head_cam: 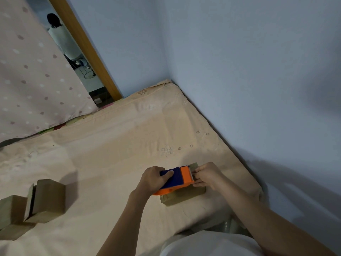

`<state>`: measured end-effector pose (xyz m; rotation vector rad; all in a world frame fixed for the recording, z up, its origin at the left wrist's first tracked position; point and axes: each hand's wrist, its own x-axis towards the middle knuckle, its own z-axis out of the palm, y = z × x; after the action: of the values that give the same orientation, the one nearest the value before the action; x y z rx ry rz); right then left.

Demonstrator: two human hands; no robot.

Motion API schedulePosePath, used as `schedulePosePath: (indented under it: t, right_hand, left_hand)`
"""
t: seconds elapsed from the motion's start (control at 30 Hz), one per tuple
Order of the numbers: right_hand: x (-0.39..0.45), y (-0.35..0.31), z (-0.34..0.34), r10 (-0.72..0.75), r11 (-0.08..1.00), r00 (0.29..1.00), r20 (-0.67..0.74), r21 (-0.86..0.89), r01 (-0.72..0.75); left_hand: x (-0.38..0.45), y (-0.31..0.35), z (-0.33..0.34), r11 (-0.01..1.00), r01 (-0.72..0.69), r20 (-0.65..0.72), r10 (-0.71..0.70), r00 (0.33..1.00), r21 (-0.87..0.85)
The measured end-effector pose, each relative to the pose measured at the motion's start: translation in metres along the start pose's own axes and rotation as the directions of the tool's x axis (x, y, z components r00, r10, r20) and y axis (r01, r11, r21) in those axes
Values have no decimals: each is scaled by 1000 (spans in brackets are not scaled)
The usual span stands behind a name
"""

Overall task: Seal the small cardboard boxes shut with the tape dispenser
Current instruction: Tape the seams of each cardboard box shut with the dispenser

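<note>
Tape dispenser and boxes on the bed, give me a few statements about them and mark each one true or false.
1. The left hand grips the tape dispenser. True.
2. The dispenser sits over the small box nearest the wall. True.
3. The right hand rests flat on the bed sheet, away from the box. False: its fingers are at the dispenser's orange front end, over the box.
4. The dispenser is green and white. False: it is blue and orange.
5. More cardboard boxes lie at the left on the bed. True.
</note>
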<state>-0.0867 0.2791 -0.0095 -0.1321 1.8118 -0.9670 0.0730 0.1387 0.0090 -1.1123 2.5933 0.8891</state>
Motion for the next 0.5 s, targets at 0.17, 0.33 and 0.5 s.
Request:
schedulePosePath:
  t: [0.17,0.33,0.5]
  right_hand:
    - [2,-3,-2,16,1000,1000,-3,4,-16]
    - [0,-1,-6,16,998,999,41,59,-18]
    - [-3,-1,-6,18,999,1000,24,36,-19]
  left_hand:
    - [0,1,2,1000,-7,-16,7,1000,27]
    - [1,2,2,999,-9,-17,10,1000,42]
    - [-1,2,1,999,-19,-35,20,999,41]
